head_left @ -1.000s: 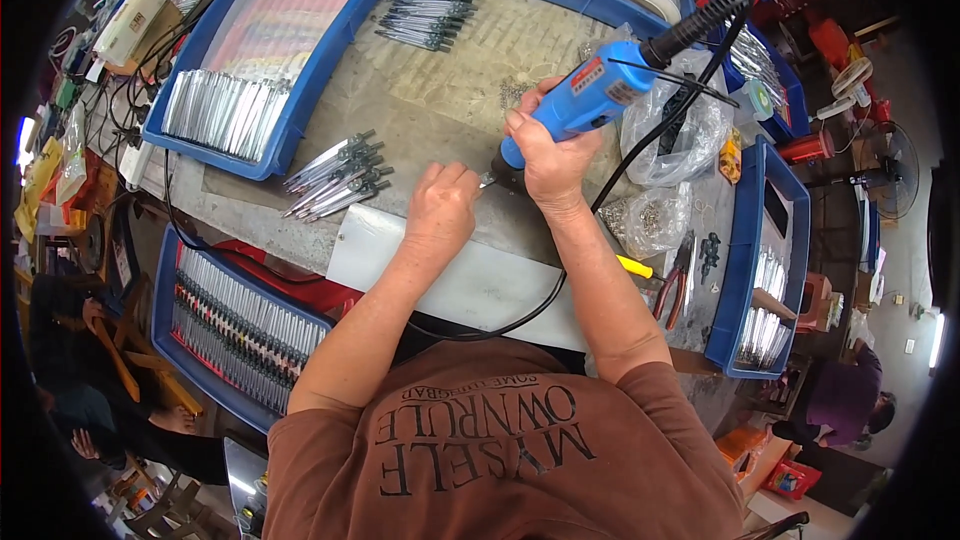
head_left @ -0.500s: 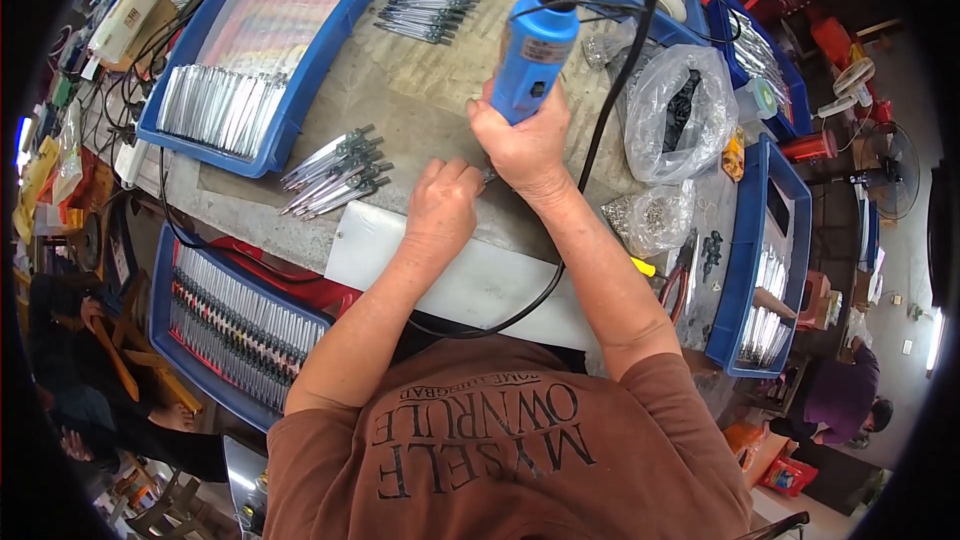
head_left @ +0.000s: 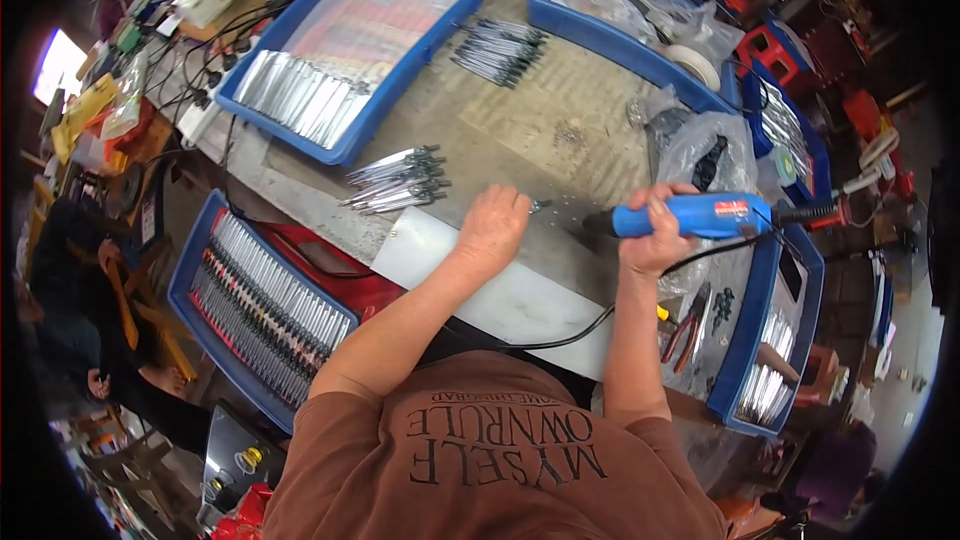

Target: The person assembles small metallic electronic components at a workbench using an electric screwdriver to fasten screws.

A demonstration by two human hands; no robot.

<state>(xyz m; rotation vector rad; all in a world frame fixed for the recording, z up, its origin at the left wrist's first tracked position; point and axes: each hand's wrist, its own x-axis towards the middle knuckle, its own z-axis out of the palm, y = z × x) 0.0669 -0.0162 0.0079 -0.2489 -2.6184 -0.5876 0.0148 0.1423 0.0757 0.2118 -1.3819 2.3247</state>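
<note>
Left hand (head_left: pixel 495 225): your fingers are curled down and closed on a slim piece (head_left: pixel 541 206); only a short dark-and-silver end pokes out past the fingertips, to their right. The rest is hidden under your hand; can't tell whether it touches the worktop (head_left: pixel 470 130).

Right hand (head_left: pixel 655 235): your fingers are wrapped round the barrel of a blue power driver (head_left: pixel 715 215), near sideways, its nose pointing left at your other hand. Clear gap between nose and piece. Can't tell if a finger is on a switch.

Handling, by judgement. Piece: light, stiff, probably slick, narrow enough to roll; best pinched close behind the exposed end, body steadied in your palm. Driver: likely the heavier, rigid, with the black cable (head_left: pixel 560 343) apt to drag at its tail; best held mid-barrel, clear of the nose.

Looks. Driver: bright blue, rounded, red-and-white label, dark nose, black ribbed sleeve at the rear. Its tip is too blurred to read. Piece: too small to detail.

Further out: left of your left hand, a fanned pile of silver rods (head_left: pixel 398 181) with dark ends; nearer you, a white board (head_left: pixel 480 275) under your left forearm. Beyond the driver, a clear plastic bag (head_left: pixel 715 145) with dark contents.
</note>
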